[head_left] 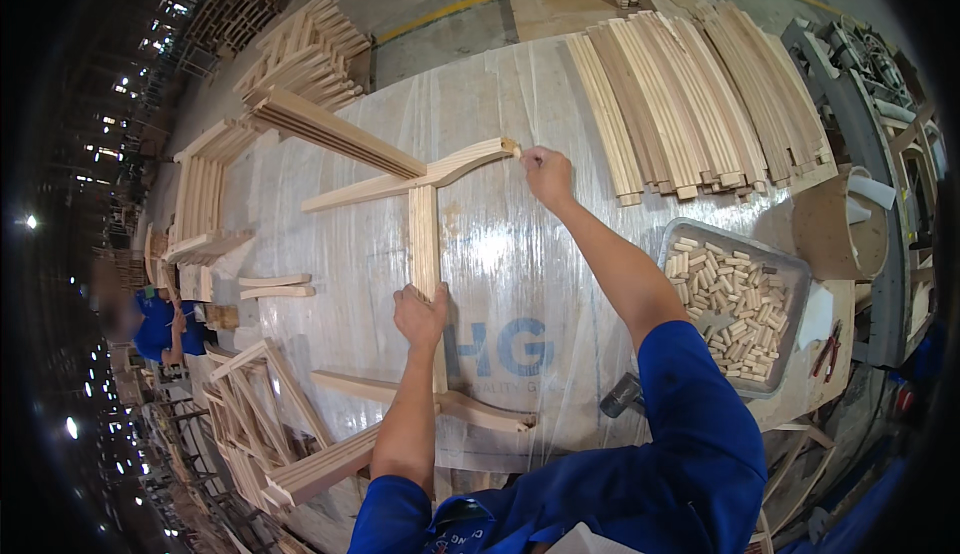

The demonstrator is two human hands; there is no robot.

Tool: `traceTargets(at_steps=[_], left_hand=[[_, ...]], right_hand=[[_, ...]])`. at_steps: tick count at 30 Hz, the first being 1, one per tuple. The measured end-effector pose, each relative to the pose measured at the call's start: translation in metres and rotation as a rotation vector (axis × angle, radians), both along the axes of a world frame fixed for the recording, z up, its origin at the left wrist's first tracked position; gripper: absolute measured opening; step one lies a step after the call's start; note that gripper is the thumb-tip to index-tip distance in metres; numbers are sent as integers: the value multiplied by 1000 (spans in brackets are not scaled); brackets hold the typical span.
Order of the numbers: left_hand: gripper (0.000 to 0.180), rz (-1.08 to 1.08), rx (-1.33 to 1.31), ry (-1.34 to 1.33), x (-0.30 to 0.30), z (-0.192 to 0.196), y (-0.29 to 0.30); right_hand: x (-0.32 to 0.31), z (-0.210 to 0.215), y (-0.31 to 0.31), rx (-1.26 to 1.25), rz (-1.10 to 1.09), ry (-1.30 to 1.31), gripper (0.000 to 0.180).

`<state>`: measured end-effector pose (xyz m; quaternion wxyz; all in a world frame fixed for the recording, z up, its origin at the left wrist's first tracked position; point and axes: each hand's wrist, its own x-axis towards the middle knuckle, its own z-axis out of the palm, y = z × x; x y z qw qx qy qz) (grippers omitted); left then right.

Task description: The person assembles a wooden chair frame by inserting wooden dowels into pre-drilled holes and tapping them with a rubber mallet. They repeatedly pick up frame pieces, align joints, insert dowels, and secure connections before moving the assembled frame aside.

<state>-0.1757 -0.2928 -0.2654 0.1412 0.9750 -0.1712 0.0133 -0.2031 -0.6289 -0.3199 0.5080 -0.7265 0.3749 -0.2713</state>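
A wooden frame lies on the worktable. Its long crossbar [424, 239] joins a curved leg [465, 162] at the far end and another curved leg [480, 412] near me. My left hand [420, 316] is closed around the crossbar, about halfway along. At the right end of the far leg, my right hand [548, 176] pinches a small pale wooden dowel [517, 153] against the leg's end face. How deep the dowel sits in the leg cannot be made out.
A grey tray [806, 299] heaped with dowels stands at the right, near a black-headed hammer [622, 395] and red-handled pliers [828, 350]. Wooden slats [680, 104] are stacked at the far right. Frames [210, 184] pile up at the left, where another person [165, 324] works.
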Motion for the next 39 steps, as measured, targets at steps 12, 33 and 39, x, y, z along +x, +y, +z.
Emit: traceTargets(at_steps=[12, 33, 39], left_hand=[[49, -56, 33, -9, 1, -5, -1], [47, 30, 34, -86, -5, -14, 0], [53, -39, 90, -97, 1, 0, -14]], right_hand=[[25, 28, -20, 220, 21, -89, 15], [49, 51, -14, -330, 185, 270, 12], [23, 55, -36, -153, 115, 133, 26]])
